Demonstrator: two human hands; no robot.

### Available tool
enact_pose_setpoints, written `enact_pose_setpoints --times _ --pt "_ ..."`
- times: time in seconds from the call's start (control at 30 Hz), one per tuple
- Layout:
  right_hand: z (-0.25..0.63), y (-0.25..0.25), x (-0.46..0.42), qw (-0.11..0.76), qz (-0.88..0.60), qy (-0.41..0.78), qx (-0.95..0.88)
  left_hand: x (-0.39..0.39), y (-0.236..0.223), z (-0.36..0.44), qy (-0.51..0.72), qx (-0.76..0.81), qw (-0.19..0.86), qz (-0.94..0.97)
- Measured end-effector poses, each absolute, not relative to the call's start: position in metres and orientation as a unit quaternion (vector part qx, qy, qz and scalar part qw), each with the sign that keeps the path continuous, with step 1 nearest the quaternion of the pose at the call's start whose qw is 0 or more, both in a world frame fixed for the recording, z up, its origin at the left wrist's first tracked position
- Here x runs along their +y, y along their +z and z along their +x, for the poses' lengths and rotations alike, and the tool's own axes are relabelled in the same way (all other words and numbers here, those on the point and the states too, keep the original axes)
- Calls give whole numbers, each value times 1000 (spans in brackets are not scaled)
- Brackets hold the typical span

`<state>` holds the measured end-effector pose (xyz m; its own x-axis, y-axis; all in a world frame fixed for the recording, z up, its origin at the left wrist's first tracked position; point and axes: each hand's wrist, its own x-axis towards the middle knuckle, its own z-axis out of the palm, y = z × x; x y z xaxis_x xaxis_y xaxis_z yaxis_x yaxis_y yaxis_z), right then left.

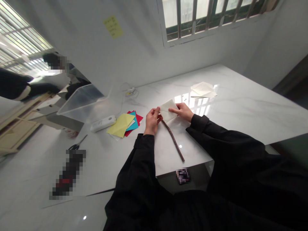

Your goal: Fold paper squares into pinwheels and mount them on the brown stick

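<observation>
A folded sheet of white paper (168,109) is held up between both hands above the marble-look table. My left hand (152,122) pinches its left edge with thumb and fingers. My right hand (183,111) grips the right side, its thumb lying on top of the paper. A thin brown stick (173,138) slants from beside my left fingers down toward the table's near edge. Its upper end is close to the paper's lower left corner; whether the fingers touch it I cannot tell.
Left of my hands lie yellow, blue and red papers (122,125), a white elongated device (103,124) and scissors (78,144). Behind them stands a clear plastic bin (83,102). More white folded paper (203,89) lies toward the back. Another person is at the far left.
</observation>
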<state>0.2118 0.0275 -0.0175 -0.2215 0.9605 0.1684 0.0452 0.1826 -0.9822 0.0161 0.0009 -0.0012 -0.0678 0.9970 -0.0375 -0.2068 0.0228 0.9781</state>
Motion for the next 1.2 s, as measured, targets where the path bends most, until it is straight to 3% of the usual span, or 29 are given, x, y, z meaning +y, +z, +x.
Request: enact_pose_setpoints --times 0.57,0.77,0.93,1.07,1.2 --pt "210 -13 23 467 -408 481 -620 -1 -9 26 515 450 553 477" --pt "215 -17 33 494 -412 464 -609 7 -15 21 537 478 504 478" --pt "253 -23 58 542 -537 288 -578 14 -20 16 581 483 474 452" --pt "286 -34 72 492 -623 161 -587 17 -23 15 598 477 469 441" --pt "298 -46 80 433 -663 110 -601 16 -25 15 598 479 466 443"
